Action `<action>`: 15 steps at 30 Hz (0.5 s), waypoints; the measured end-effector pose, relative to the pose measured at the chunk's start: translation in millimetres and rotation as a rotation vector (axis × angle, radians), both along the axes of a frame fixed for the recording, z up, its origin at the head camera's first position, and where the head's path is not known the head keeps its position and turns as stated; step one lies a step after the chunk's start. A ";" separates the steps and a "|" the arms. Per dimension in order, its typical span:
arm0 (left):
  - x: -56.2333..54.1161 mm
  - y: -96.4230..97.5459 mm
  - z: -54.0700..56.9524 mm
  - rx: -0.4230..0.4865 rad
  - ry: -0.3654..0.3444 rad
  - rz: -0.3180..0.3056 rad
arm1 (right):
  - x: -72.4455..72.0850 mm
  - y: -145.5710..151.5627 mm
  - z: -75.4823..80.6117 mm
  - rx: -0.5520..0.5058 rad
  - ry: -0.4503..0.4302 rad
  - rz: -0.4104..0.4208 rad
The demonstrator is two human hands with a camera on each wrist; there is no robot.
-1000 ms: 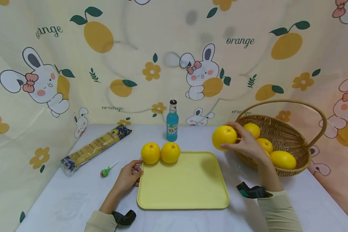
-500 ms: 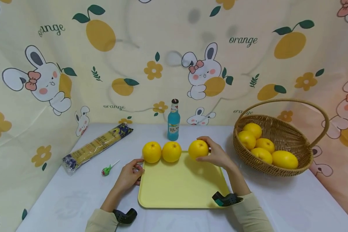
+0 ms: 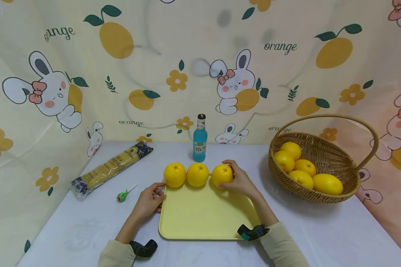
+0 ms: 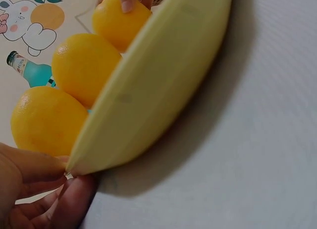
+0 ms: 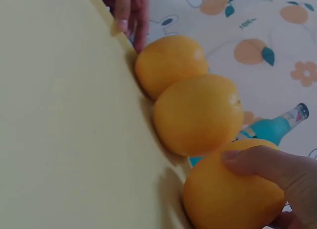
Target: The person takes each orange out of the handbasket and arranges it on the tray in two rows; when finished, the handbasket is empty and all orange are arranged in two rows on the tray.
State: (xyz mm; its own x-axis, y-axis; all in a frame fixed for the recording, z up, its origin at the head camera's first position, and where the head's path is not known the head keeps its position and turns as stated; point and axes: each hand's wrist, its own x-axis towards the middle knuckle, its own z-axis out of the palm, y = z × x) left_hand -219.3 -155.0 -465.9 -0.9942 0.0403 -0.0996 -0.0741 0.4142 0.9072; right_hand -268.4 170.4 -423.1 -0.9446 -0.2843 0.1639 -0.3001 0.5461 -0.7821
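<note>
My right hand point(image 3: 241, 182) grips a yellow-skinned orange point(image 3: 221, 175) at the back right of the pale yellow tray point(image 3: 204, 217). In the right wrist view the thumb lies across the near side of this orange point(image 5: 228, 194). Two more oranges stand side by side along the tray's back edge: one in the back left corner point(image 3: 174, 175), the other point(image 3: 197, 175) right beside it. At the tray's left edge, my left hand point(image 3: 148, 202) pinches the rim between thumb and fingers, as the left wrist view shows close up at the hand point(image 4: 39, 182).
A wicker basket point(image 3: 344, 152) with several yellow fruits point(image 3: 327, 184) stands at the right. Behind the tray is a blue bottle point(image 3: 199, 142). A long gold-and-blue packet point(image 3: 111, 170) and a green-wrapped lollipop point(image 3: 122, 195) lie at the left.
My right hand has carried the orange leftward from beside the basket to the tray's back edge, lowering it near the other two. The left hand has stayed at the rim.
</note>
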 end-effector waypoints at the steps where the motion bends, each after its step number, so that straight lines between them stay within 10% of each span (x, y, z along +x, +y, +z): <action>1: -0.2 0.0 0.2 0.004 -0.001 0.000 | -0.2 -0.6 -0.8 0.004 0.005 -0.004; 15: 1.3 0.6 1.1 0.012 0.002 0.002 | 0.9 8.7 -1.4 0.071 0.028 0.065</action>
State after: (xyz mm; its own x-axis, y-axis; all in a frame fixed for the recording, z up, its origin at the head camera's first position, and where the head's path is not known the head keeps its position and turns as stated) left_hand -218.0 -154.4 -464.8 -0.9945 0.0392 -0.0972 -0.0732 0.4031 0.9122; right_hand -267.5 179.1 -424.4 -0.9192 -0.3566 0.1669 -0.3575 0.5786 -0.7331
